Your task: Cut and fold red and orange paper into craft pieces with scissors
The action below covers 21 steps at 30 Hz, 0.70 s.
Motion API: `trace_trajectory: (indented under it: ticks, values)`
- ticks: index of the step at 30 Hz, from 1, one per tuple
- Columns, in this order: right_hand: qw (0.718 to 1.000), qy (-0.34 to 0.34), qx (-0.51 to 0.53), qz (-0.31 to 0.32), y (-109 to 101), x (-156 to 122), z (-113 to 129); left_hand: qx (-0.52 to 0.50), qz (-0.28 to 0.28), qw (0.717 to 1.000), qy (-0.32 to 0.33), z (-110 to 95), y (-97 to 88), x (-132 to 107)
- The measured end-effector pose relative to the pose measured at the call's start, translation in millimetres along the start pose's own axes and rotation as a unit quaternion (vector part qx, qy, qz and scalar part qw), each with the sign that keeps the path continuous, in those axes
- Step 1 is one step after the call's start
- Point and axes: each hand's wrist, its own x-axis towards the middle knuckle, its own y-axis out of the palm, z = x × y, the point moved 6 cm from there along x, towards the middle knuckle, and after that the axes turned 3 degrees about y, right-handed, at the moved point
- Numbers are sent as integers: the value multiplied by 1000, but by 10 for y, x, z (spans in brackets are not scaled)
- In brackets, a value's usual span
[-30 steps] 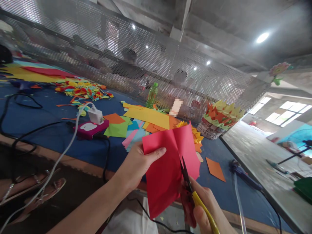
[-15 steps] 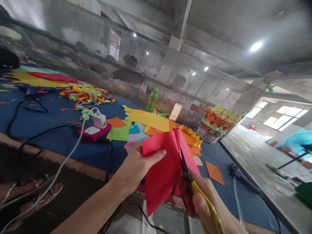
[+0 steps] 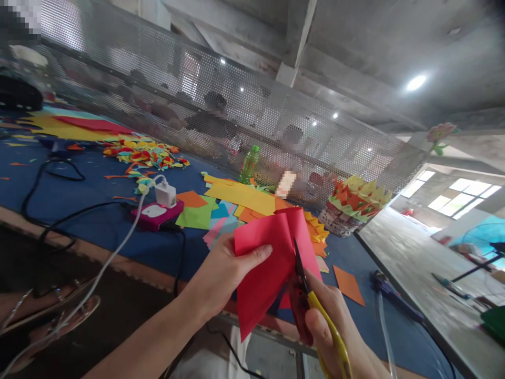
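My left hand pinches a sheet of red paper near its left side, thumb on top and fingers hidden beneath. The sheet is held above the table's front edge. In my right hand is a pair of scissors with yellow handles and dark blades. One blade lies over the paper, pointing away from me along a cut that splits the sheet into a wide left part and a narrower right part. The other blade is hidden under the sheet. Behind the paper lie loose coloured sheets, among them yellow paper.
On the blue table are a pink power strip with a white charger, a scrap pile, a green bottle, a basket of paper pieces and a glue gun. Cables hang over the front edge. People sit behind a perforated screen.
The view has shifted slightly. Both hands still hold the paper and the scissors, and the blades have moved a little along the cut, away from me.
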Motion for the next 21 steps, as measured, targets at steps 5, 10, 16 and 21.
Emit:
trace_trajectory:
  ticks: [5, 10, 16, 21]
  values:
    - [999, 1, -34, -28, -47, -16, -87, -4, -8, 1000, -10, 18, 15, -16]
    - [997, -9, -51, -53, -70, -1, -72, 0, -8, 1000, -5, 23, 24, -21]
    - [999, 7, -17, -36, -18, 19, -72, 1, -1, 1000, -8, 32, 17, -19]
    - [999, 43, -1, -29, -15, -10, -121, -10, 1, 1000, -7, 40, 33, -16]
